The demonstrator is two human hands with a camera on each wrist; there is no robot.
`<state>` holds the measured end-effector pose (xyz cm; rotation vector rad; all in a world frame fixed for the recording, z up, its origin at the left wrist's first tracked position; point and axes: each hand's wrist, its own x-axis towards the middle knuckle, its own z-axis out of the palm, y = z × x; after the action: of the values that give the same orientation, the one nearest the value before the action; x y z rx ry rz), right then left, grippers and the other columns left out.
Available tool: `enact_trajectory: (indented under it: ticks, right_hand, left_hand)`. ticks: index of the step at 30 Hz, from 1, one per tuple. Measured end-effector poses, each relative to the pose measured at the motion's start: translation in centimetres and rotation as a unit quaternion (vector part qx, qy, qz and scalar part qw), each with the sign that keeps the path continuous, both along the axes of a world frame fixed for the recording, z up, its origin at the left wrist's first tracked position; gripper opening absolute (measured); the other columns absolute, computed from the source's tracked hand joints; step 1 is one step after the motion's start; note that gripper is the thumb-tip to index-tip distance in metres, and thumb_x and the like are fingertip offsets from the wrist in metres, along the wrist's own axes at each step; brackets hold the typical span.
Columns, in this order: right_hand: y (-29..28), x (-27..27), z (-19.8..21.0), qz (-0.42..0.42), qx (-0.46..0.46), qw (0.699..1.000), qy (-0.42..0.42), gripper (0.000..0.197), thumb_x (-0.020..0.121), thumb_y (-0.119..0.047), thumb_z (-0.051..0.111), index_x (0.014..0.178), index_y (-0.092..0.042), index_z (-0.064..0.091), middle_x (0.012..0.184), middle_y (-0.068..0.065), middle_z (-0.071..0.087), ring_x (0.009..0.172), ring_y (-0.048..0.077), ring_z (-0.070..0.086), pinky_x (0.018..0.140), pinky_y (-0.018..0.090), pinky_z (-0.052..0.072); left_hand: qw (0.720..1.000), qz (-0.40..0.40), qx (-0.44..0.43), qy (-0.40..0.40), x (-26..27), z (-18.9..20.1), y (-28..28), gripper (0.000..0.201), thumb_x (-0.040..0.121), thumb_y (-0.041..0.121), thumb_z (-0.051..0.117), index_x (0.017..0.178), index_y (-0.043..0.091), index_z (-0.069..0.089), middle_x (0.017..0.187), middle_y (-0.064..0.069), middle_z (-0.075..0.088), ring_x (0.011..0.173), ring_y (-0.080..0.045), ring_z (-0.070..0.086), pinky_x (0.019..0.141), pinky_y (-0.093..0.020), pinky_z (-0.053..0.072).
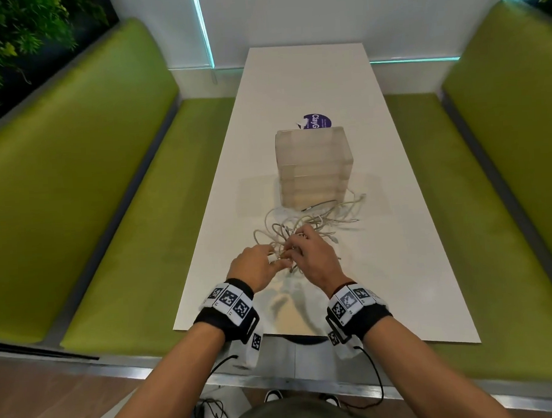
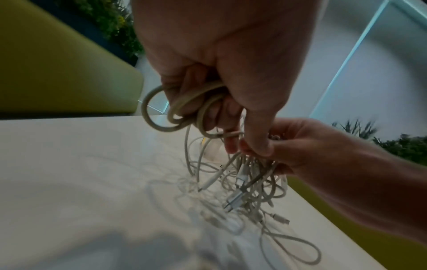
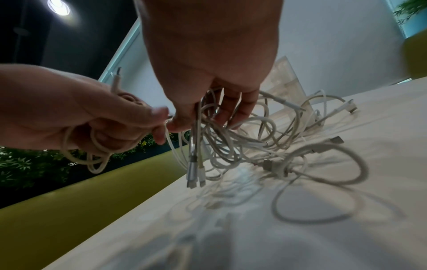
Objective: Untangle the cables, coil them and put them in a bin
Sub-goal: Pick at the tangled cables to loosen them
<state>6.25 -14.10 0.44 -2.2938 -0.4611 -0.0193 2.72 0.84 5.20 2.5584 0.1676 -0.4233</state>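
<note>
A tangle of white cables (image 1: 313, 221) lies on the white table (image 1: 399, 266), just in front of a clear plastic bin (image 1: 314, 165). My left hand (image 1: 258, 264) grips a small coil of beige cable (image 2: 182, 107), with loops hanging below its curled fingers (image 3: 97, 155). My right hand (image 1: 308, 248) is right beside it and pinches several strands of the tangle (image 3: 231, 138), lifting them off the table. Connector ends (image 3: 195, 175) dangle under the right hand.
A purple round sticker (image 1: 317, 121) lies behind the bin. Green benches (image 1: 75, 187) run along both long sides of the table (image 1: 506, 180). More cable loops (image 2: 291, 248) spread on the table toward its right edge. A white wall closes the far end.
</note>
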Motion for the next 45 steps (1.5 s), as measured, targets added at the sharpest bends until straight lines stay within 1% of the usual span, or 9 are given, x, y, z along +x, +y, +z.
enact_trajectory:
  ticks: [3, 6, 10, 16, 20, 26, 31, 36, 45]
  right_hand:
    - [0.1, -0.3, -0.1, 0.009, -0.02, 1.0, -0.021, 0.008, 0.083, -0.015, 0.065, 0.09, -0.015, 0.067, 0.097, 0.001, 0.052, 0.074, 0.012, 0.049, 0.061, 0.024, 0.034]
    - [0.5, -0.2, -0.2, 0.008, -0.064, 0.997, -0.034, 0.013, 0.081, -0.022, 0.066, 0.093, -0.017, 0.064, 0.098, 0.005, 0.052, 0.076, 0.019, 0.053, 0.058, 0.025, 0.034]
    - [0.3, 0.8, -0.4, -0.047, -0.089, 0.995, -0.017, 0.013, 0.085, -0.028, 0.064, 0.091, -0.016, 0.061, 0.097, 0.006, 0.051, 0.075, 0.024, 0.054, 0.055, 0.027, 0.036]
    - [0.0, 1.3, -0.2, -0.049, -0.05, 0.998, -0.002, 0.013, 0.083, -0.029, 0.068, 0.086, -0.018, 0.064, 0.094, 0.0, 0.051, 0.078, 0.019, 0.054, 0.06, 0.029, 0.04]
    - [0.0, 0.5, -0.8, -0.03, -0.014, 0.999, -0.019, 0.014, 0.079, -0.025, 0.07, 0.078, -0.012, 0.066, 0.089, 0.002, 0.054, 0.075, 0.018, 0.052, 0.058, 0.027, 0.034]
    - [-0.5, -0.3, -0.4, -0.001, 0.001, 1.0, -0.023, 0.008, 0.085, -0.019, 0.062, 0.087, -0.011, 0.065, 0.091, 0.001, 0.052, 0.078, 0.017, 0.051, 0.062, 0.027, 0.038]
    - [-0.7, -0.4, -0.1, -0.014, 0.04, 0.999, -0.016, 0.014, 0.081, -0.018, 0.071, 0.087, -0.005, 0.071, 0.083, -0.016, 0.043, 0.077, 0.008, 0.046, 0.06, 0.006, 0.03]
    - [-0.8, 0.0, 0.2, -0.024, 0.045, 0.999, -0.006, 0.026, 0.082, -0.034, 0.069, 0.089, -0.009, 0.066, 0.087, -0.012, 0.043, 0.073, 0.011, 0.048, 0.058, 0.021, 0.035]
    - [-1.2, 1.5, -0.9, -0.047, -0.036, 0.998, 0.005, 0.015, 0.082, -0.033, 0.068, 0.086, -0.02, 0.062, 0.095, -0.002, 0.047, 0.079, 0.016, 0.05, 0.06, 0.027, 0.035]
  left_hand:
    - [1.0, -0.011, 0.023, 0.006, 0.1, 0.4, -0.3, 0.037, 0.088, 0.049, 0.055, 0.106, 0.019, 0.066, 0.102, -0.007, 0.069, 0.095, -0.028, 0.063, 0.074, -0.033, 0.048]
    - [0.995, 0.013, -0.101, -0.018, 0.0, 1.7, 0.0, 0.027, 0.085, 0.034, 0.061, 0.063, 0.02, 0.055, 0.065, -0.003, 0.059, 0.067, -0.026, 0.054, 0.059, -0.032, 0.037]
    - [0.969, 0.027, -0.233, -0.071, -1.2, 4.9, -0.4, 0.044, 0.083, 0.022, 0.065, 0.046, 0.023, 0.042, 0.044, 0.01, 0.036, 0.047, -0.012, 0.029, 0.048, -0.023, 0.026]
    - [0.94, 0.068, -0.311, -0.123, -2.6, 5.1, 0.8, 0.041, 0.087, 0.022, 0.064, 0.057, 0.005, 0.043, 0.052, 0.003, 0.032, 0.051, -0.013, 0.027, 0.051, -0.025, 0.025]
    - [0.957, 0.095, -0.247, -0.115, -1.8, 2.9, 1.2, 0.028, 0.08, 0.037, 0.073, 0.067, 0.017, 0.06, 0.057, 0.01, 0.05, 0.05, -0.003, 0.041, 0.05, -0.017, 0.031]
    - [0.96, 0.066, -0.252, -0.103, -0.2, 0.3, -1.0, 0.03, 0.073, 0.042, 0.078, 0.102, 0.035, 0.072, 0.11, 0.005, 0.071, 0.105, -0.01, 0.063, 0.092, -0.032, 0.05]
    - [0.938, 0.102, -0.301, -0.135, 0.4, -0.1, -1.7, 0.014, 0.077, 0.031, 0.077, 0.078, 0.042, 0.07, 0.095, 0.0, 0.069, 0.09, -0.02, 0.067, 0.077, -0.034, 0.056]
    - [0.888, 0.1, -0.432, -0.12, 0.0, 0.4, -1.6, 0.01, 0.085, 0.008, 0.068, 0.091, 0.0, 0.069, 0.072, 0.002, 0.066, 0.063, -0.008, 0.06, 0.061, -0.016, 0.046]
    - [0.858, 0.099, -0.484, -0.14, -1.8, 3.6, -1.1, 0.012, 0.089, 0.011, 0.063, 0.079, 0.014, 0.068, 0.056, 0.011, 0.049, 0.053, -0.009, 0.034, 0.048, -0.016, 0.031]
